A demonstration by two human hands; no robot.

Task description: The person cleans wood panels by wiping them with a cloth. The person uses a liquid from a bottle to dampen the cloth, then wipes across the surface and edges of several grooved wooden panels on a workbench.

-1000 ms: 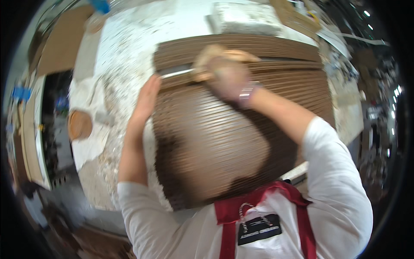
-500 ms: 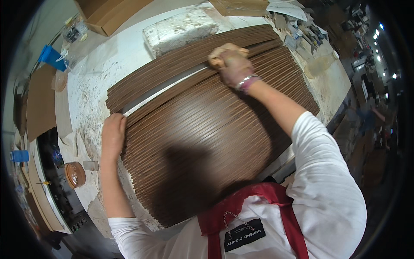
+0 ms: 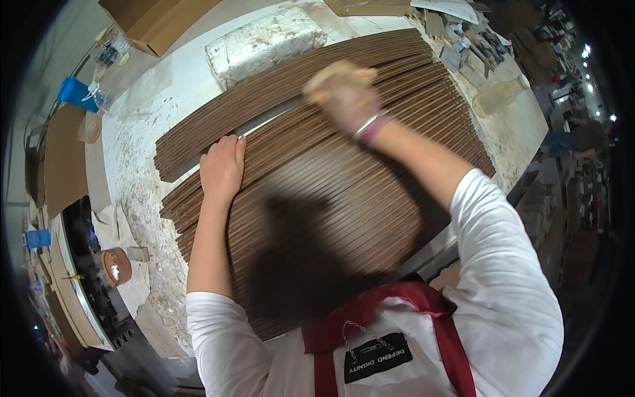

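Head view: left hand (image 3: 223, 169) flat on ribbed panel (image 3: 331, 192); blurred right hand (image 3: 344, 96) clenches pad (image 3: 334, 74), which could slip off.

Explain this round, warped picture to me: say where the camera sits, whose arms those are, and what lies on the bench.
The camera sits on a person's head and looks down; its wide lens bends the edges. Both arms are that person's own. The left hand presses flat on a ribbed brown panel lying on a paint-stained bench. The right hand, blurred, holds a tan pad against the ribs. A wrapped whitish block and a clear bottle lie nearby.
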